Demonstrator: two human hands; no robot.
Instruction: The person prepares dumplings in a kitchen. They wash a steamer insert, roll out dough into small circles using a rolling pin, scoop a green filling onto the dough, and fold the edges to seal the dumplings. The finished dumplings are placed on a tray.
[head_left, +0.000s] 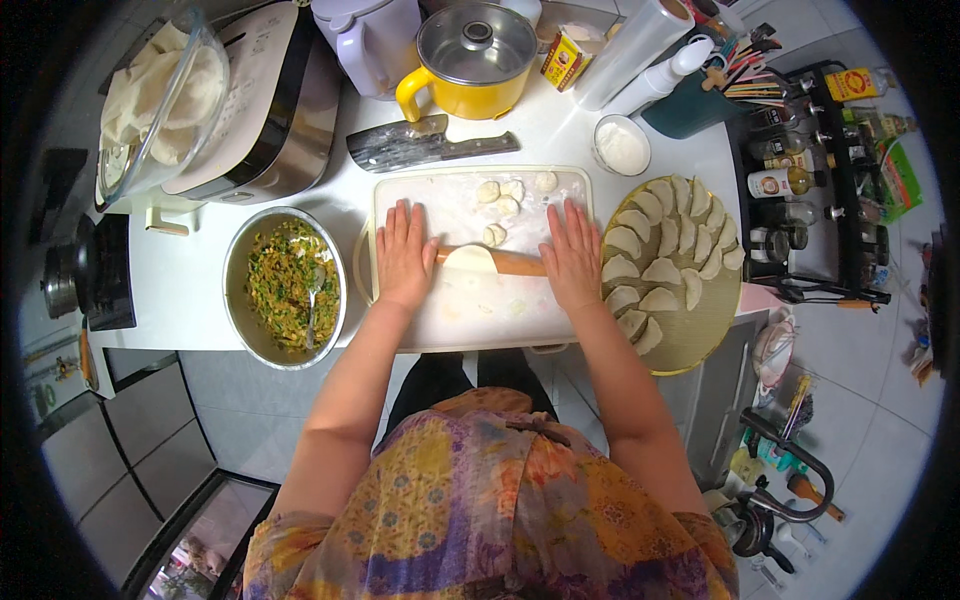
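A wooden rolling pin (521, 264) lies across the white cutting board (480, 315), with a flattened round of dough (471, 259) at its left half. My left hand (405, 255) rests palm down at the pin's left end, fingers extended and thumb beside the pin. At the right end, my right hand (572, 255) lies flat with its fingers pointing away from me. Whether the palms press on the pin's ends or on the board is hidden. Several small dough pieces (488, 192) sit on the floured upper part of the board, one (494, 235) just above the pin.
Left of the board stands a metal bowl (232, 300) of chopped filling with a spoon (312, 307). Folded dumplings (661, 270) cover much of a round tray (705, 337) at right. Behind lie a cleaver (397, 145), a yellow pot (480, 94) and a flour bowl (622, 145).
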